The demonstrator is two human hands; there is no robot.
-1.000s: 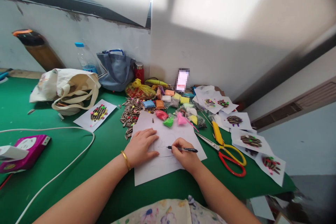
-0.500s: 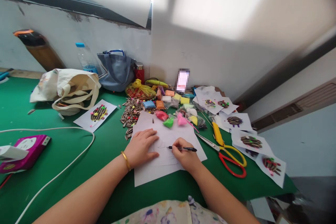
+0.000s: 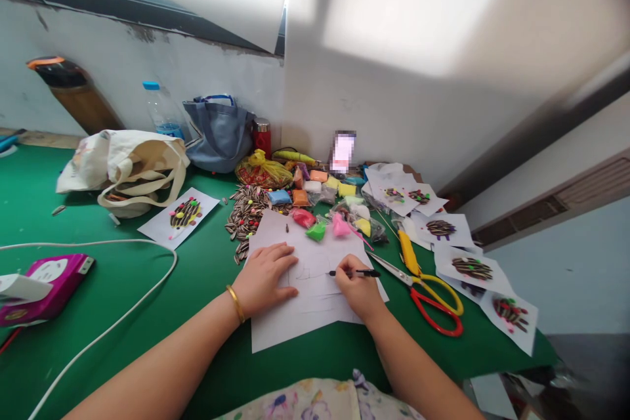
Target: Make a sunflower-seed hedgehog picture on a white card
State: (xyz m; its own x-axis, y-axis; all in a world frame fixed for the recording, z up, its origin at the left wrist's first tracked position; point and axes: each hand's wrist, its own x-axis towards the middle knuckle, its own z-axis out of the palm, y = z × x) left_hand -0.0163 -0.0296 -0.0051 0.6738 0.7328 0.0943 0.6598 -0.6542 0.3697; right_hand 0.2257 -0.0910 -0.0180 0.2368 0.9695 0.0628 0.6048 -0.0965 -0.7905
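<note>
My left hand (image 3: 270,279) lies flat on a sheet of white paper (image 3: 275,328), its fingers stretched out. In my right hand (image 3: 358,287) is a black pen (image 3: 361,273), pinched near its tip, which meets the paper. Thin drawn lines (image 3: 309,270) show on the sheet between the two hands. Just beyond the paper sits a heap of sunflower seeds (image 3: 246,213). Small bags of coloured clay (image 3: 301,198) lie beside it, and a green lump (image 3: 315,231) and a pink lump (image 3: 339,225) rest on the paper's far edge.
Scissors (image 3: 436,302) with red and yellow handles and a yellow cutter (image 3: 407,252) lie to the right. Finished seed pictures (image 3: 471,268) line the right edge; another seed picture (image 3: 182,216) is at left. A white cable (image 3: 142,305), a purple box (image 3: 54,289) and bags (image 3: 219,134) stand about.
My right hand has moved a little to the right with the pen, and the drawn line now reaches farther right. My left hand stays in place.
</note>
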